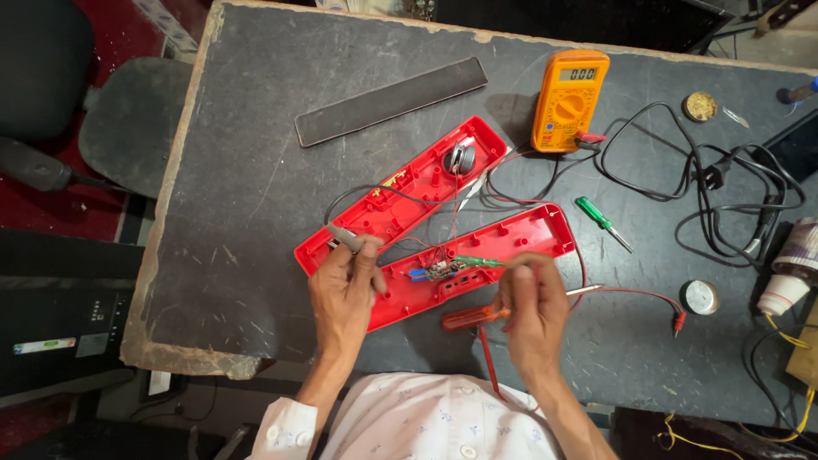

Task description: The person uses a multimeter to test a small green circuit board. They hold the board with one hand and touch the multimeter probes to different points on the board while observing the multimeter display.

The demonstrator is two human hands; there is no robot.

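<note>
Near the front edge of the dark grey table [256,170], two halves of a red plastic casing [477,264] lie open side by side, slanting from the front left toward the middle. The left hand [343,294] is closed around a thin grey tool [344,238] whose tip rests at the near end of the rear half. The right hand [532,300] is pinched on a green-handled tool [479,261] aimed at a small circuit board [443,271] with coloured wires inside the front half. The hands are apart, one on each side of the board.

Just under the right hand lies a red-handled screwdriver [473,318], and a red probe lead [635,294] runs off toward the right edge. Behind the casing stands an orange multimeter [569,100], with a long dark flat strip [390,100] to its left. A green screwdriver [601,221], a small round tin [699,296], a brass-coloured round tin [699,106] and tangled black cables [724,187] fill the right side.

The table top is scuffed and chipped at its front left corner. A dark chair [128,119] stands beyond the left edge on a red floor.
</note>
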